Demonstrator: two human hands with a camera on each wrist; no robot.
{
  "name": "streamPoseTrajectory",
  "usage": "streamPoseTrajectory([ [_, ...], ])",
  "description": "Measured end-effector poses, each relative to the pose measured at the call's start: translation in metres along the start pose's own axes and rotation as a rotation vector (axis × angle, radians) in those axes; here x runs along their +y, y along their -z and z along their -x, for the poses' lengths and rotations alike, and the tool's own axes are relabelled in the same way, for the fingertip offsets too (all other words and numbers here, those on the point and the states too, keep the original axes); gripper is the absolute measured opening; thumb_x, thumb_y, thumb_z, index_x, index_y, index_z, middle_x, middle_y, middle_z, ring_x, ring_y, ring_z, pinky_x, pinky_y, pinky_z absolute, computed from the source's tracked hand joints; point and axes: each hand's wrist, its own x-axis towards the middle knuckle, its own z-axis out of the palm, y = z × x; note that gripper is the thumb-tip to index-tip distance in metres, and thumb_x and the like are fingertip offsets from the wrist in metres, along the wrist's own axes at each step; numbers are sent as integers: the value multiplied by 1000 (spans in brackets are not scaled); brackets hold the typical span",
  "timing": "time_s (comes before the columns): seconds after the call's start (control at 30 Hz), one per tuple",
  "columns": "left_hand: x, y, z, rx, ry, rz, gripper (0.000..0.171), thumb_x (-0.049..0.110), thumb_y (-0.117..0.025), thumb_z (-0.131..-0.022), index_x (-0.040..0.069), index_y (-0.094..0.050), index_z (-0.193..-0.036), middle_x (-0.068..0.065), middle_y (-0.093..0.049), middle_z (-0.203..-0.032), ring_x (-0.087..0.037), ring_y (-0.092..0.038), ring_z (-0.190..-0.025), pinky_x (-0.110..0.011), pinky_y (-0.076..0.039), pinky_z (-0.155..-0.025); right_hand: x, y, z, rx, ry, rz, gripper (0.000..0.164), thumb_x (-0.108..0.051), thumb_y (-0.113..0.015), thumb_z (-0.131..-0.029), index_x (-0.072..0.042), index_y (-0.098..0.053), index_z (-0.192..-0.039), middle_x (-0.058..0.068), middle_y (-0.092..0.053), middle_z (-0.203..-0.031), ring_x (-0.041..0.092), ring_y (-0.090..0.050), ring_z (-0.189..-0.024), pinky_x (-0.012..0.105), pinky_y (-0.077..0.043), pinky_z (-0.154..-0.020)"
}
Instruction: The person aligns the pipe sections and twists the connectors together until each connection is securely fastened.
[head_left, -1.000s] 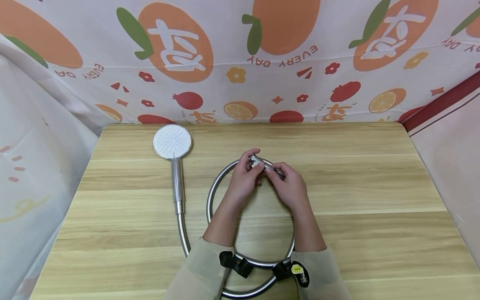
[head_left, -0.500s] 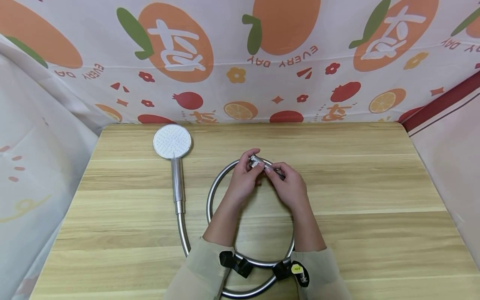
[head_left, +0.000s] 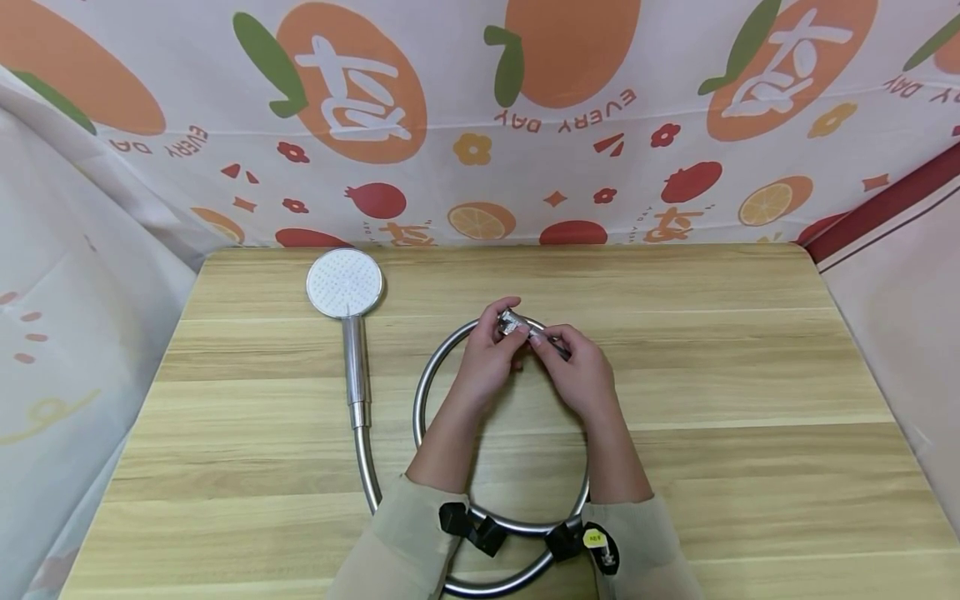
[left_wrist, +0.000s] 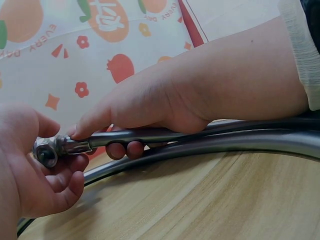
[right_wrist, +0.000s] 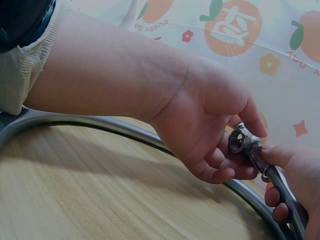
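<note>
My left hand pinches a small chrome pipe fitting with a round threaded opening, thumb on one side and fingers curled behind. The fitting sits on the end of a silver shower hose. Right beside it, my right hand grips the hose's end collar between thumb and fingers. Both hands are held just above the table, over the far part of the hose loop. To the left lies a handheld shower head, its white spray face up and its chrome handle joined to the other hose end.
The hose loops on the wooden table beneath both forearms and passes under the sleeves. A fruit-print cloth hangs behind the table's far edge. White cloth hangs on the left, and a pale panel stands on the right.
</note>
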Motion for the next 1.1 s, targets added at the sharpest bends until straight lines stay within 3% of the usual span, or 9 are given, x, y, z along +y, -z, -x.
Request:
streamPoseTrajectory([
  [0.27,-3,0,0,5,-9,-10,45,11,-58,-98,16,-49,-142,-6,-62,-100,-26,-57,-84,-31,-49,-63,1,-1,0,3,0,-5,47,-67,-59,-87,-26,-70,-106,-2,-68,-97,20,-58,-91,37,-44,-80],
  [0.73,1,0,1,-8,25,2,45,12,-58,-98,17,-48,-142,-10,-61,-106,-27,-55,-86,-32,-48,-66,0,-1,-1,-22,-25,-15,48,-69,-58,-86,-27,-69,-107,-3,-70,-104,20,-60,-98,41,-46,-87],
  [1.1,2,1,-1,-16,59,21,48,10,-57,-98,17,-46,-144,-8,-60,-107,-26,-55,-85,-33,-48,-67,1,-2,-1,-12,-13,-26,46,-67,-60,-86,-26,-69,-105,-3,-69,-97,20,-58,-91,37,-45,-81],
])
